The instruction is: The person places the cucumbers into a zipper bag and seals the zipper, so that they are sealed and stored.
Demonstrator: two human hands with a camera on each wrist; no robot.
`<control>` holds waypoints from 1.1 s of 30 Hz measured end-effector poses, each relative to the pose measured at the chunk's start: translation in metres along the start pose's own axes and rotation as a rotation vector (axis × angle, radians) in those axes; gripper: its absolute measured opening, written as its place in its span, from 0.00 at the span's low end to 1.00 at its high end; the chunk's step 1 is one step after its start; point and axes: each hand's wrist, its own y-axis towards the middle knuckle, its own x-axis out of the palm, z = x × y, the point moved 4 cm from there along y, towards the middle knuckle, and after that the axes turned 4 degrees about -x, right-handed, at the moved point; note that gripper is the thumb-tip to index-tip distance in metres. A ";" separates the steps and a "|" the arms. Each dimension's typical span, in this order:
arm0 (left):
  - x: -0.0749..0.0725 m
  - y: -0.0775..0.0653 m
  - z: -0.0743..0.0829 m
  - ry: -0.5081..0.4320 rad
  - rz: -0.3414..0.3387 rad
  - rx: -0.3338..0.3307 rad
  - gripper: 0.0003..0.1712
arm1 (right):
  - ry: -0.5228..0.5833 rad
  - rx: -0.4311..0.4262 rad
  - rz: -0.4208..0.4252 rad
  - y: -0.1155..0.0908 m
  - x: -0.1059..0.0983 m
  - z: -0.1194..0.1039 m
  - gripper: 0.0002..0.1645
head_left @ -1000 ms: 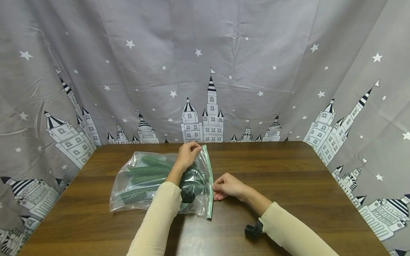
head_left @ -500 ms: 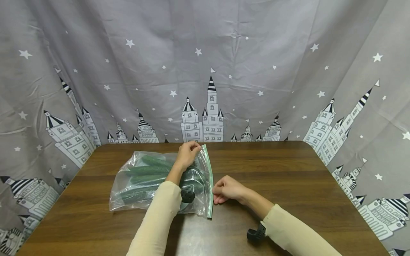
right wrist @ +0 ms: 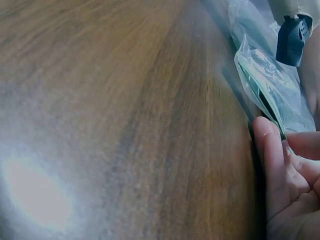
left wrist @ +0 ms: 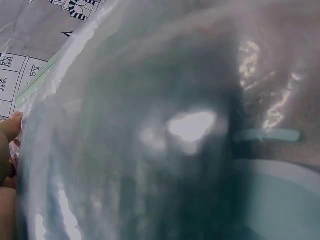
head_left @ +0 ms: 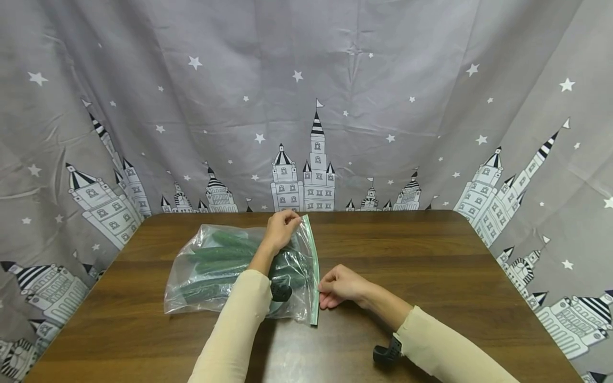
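A clear zip bag (head_left: 184, 295) lies on its side on the table, with several long green cucumbers (head_left: 222, 254) inside. Its green zip strip (head_left: 313, 266) faces right. At the far end of that strip my left hand (head_left: 281, 231) pinches the bag's edge, the forearm crossing over the bag. Lower along the strip my right hand (head_left: 342, 287) pinches the zip between thumb and forefinger. In the right wrist view the fingers (right wrist: 274, 155) grip the strip's edge, and part of the bag's mouth shows a gap. Bag and cucumber fill the left wrist view, blurred.
The brown wooden table (head_left: 407, 250) spreads out beneath the bag. Behind it hangs a grey curtain (head_left: 373, 117) printed with castles and stars. Black wrist cameras sit at both cuffs, the right one (head_left: 387, 352) low over the table.
My right hand has slid a little way down the zip strip, toward the near end. The left hand stays at the far corner, and the bag has hardly moved.
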 end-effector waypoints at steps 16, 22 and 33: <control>-0.001 0.000 -0.002 0.002 -0.011 -0.007 0.09 | 0.147 0.047 0.019 -0.005 0.006 0.003 0.10; 0.001 0.001 -0.002 0.015 -0.011 0.011 0.08 | 0.150 0.038 0.034 -0.008 0.008 0.003 0.10; 0.001 0.004 -0.002 0.037 0.013 0.028 0.07 | 0.160 0.060 0.065 -0.007 0.008 0.002 0.11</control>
